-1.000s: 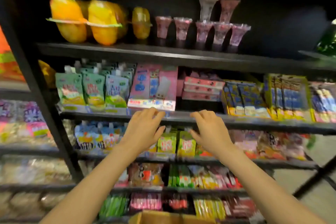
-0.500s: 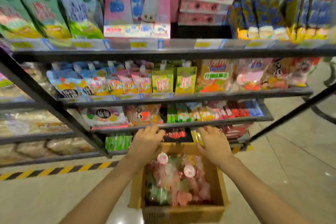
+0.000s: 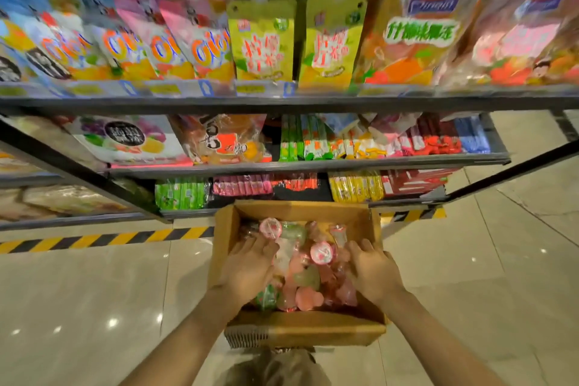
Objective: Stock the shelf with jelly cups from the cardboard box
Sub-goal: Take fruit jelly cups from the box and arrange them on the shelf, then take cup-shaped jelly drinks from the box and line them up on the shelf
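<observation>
**Box still well filled, next cups not yet lifted**

A glossy tiled shop floor (image 3: 94,291) runs under a dark metal rack, with a yellow-and-black stripe (image 3: 103,240) along the rack's foot. Nearest the camera, a cardboard box (image 3: 300,330) sits open on the floor, holding a heap of pink and green jelly cups (image 3: 308,273). Both hands are down among them: the left hand (image 3: 249,269) lies palm-down on the pile, fingers spread and lightly bent, and the right hand (image 3: 372,273) does likewise at the other side. Whether either has closed on a cup cannot be told. Beyond the box, the shelves (image 3: 282,103) carry stick packs (image 3: 180,194), bags and spouted pouches (image 3: 261,44); none of the box's cups shows there. Judging by the heap, plenty of stocking remains.
</observation>
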